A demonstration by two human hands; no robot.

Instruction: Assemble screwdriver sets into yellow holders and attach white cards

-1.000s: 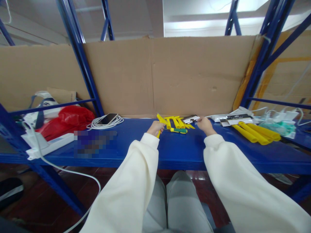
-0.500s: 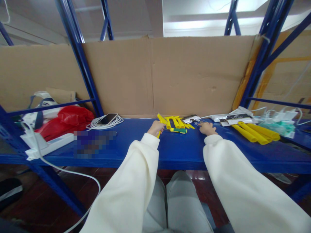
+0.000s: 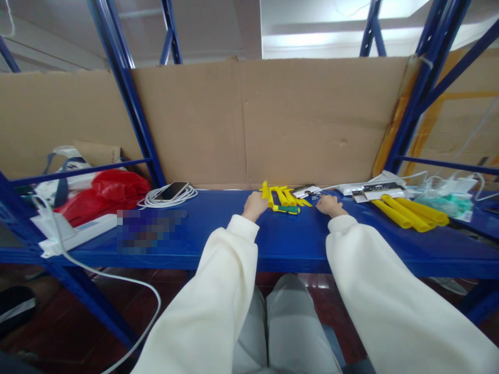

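My left hand point(image 3: 254, 205) is closed on a yellow plastic piece point(image 3: 265, 189), which sticks up beyond the fingers. Just right of it lies a screwdriver point(image 3: 287, 210) with a green and yellow handle. Behind the screwdriver are several yellow plastic parts point(image 3: 279, 196), some of them tubular. My right hand point(image 3: 331, 205) rests low over the blue shelf with its fingers curled together; whatever they may hold is too small to make out. Beside its fingertips lie some tiny pale pieces point(image 3: 314, 197), near a black and white package point(image 3: 307, 190).
Long yellow tubes point(image 3: 405, 214) with a labelled package point(image 3: 380, 191) are at right, near white cables and a green bag point(image 3: 448, 203). At left sit a phone point(image 3: 173, 190) on a coiled white cable, a red bag point(image 3: 113, 192) and a power strip point(image 3: 83, 232). Cardboard point(image 3: 249, 124) walls the back.
My left hand has shifted slightly right and turned, so the yellow piece now stands more upright. My right hand has barely moved, its fingers drawn in a little more.
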